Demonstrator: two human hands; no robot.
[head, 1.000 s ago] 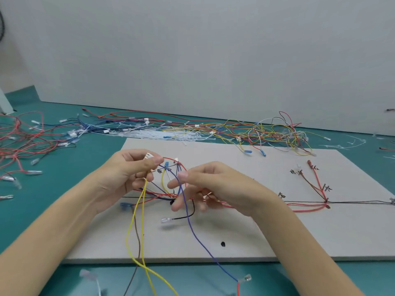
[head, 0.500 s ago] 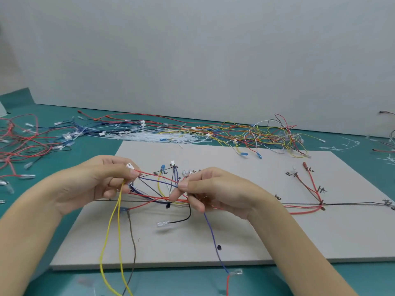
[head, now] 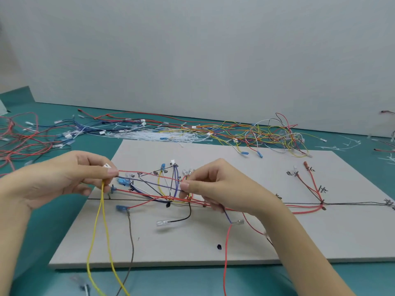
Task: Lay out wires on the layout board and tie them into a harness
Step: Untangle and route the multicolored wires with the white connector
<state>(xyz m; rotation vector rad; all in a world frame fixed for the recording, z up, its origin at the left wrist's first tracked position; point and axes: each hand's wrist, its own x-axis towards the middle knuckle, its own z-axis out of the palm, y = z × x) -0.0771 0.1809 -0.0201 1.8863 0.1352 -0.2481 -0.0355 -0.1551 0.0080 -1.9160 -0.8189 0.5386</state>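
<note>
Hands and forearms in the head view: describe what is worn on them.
Nothing is worn. The left hand and right hand are bare, with no gloves, rings or watch visible. Both forearms are bare too; no sleeve shows up to the picture's edge. Fingernails are short and unpainted.

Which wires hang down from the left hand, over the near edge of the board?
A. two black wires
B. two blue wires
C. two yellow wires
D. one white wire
C: two yellow wires drop from the pinch of the left hand and run down past the near edge of the layout board.
</note>
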